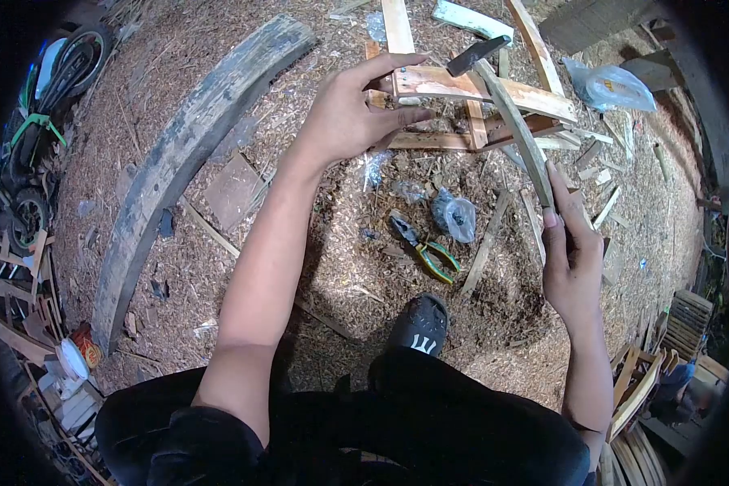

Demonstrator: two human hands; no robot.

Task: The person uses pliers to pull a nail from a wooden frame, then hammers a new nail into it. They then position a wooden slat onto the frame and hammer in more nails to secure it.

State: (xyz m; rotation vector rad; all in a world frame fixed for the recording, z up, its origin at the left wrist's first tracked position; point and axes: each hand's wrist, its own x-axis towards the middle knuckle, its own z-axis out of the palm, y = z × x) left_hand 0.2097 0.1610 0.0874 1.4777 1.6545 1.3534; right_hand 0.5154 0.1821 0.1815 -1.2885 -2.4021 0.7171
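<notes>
**Hammer Raised Over a Wooden Piece, Both Hands Engaged**

Above sawdust-strewn ground point(340, 267), between two outstretched arms. Left to right:

Left hand point(350, 113): forearm rising steeply from the lower left, wrist bent, palm turned toward the right. Fingers point(397, 61) spread and curled around the near end of a pale wooden piece point(478, 87), thumb below, index along the top edge. Grasping, not clenched tight. Long axis of that piece running from the fingertips out to the right and slightly down, its far end well clear of the hand, lying across other slats.

Just past the left fingertips, touching or nearly touching the top of the wooden piece: dark hammer head point(478, 55), pointing up and to the right. Long axis of the hammer handle point(520, 130) sweeping in a gentle curve from the head down and rightward.

Right hand point(571, 259): forearm coming up from the lower right, nearly vertical. Fingers wrapped closed around the lower end of the handle, one finger extended along the shaft toward the head.

Below and between the two hands, on the ground: pliers point(423, 247) with green-yellow grips, a small plastic bag point(455, 215), and a dark shoe point(419, 324) nearer the body.
</notes>
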